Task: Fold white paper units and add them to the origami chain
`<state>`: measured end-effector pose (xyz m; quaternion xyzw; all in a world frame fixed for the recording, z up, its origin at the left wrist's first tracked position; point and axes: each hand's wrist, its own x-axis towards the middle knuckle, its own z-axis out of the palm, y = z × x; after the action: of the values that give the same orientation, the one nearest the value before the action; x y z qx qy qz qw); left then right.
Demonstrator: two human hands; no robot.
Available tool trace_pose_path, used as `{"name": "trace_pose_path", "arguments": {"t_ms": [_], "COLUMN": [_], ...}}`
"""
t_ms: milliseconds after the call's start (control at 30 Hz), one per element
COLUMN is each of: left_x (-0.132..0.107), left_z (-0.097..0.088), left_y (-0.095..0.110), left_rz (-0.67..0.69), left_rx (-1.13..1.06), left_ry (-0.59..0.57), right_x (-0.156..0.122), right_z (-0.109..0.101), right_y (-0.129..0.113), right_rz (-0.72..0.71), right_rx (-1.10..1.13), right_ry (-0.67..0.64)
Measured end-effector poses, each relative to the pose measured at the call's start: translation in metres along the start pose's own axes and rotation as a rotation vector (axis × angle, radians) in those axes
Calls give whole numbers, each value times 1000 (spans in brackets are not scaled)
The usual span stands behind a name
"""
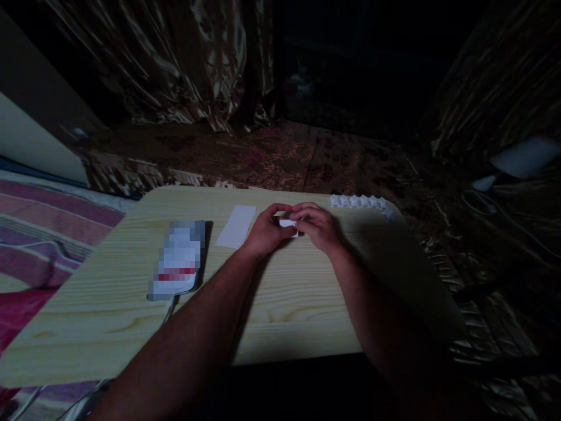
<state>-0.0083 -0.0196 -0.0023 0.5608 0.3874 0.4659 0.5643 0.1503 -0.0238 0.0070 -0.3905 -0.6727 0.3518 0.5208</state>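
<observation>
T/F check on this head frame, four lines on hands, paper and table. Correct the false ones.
1. The left hand and right hand are both on the small white piece. True.
2. The row of folded white shapes lies left of both hands. False: the row of folded white shapes lies to their right.
3. The flat white paper lies between the pixelated device and the left hand. True.
4. The table has a plain black top. False: it shows light wood grain.

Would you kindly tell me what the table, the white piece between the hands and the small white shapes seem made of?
Table: probably wood or wood-look laminate; pale, streaked grain, smooth surface.
White piece: likely matte paper, going by its flat, straight-edged look.
Small white shapes: perhaps folded paper, matte, with angular facets.
</observation>
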Motion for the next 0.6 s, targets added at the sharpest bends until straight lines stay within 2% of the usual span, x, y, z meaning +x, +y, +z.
{"name": "trace_pose_path", "arguments": {"t_ms": [133,300,600], "left_x": [-1,-2,-2], "left_z": [0,-1,1], "left_y": [3,7,8], "left_rz": [-19,-18,-47], "left_rx": [3,-52,-133], "left_ry": [19,131,146], "right_x": [0,0,-1], "right_z": [1,6,10], "right_y": [10,14,16], "right_rz": [70,167,174], "right_rx": [18,39,51], "right_ry": [14,21,53]}}
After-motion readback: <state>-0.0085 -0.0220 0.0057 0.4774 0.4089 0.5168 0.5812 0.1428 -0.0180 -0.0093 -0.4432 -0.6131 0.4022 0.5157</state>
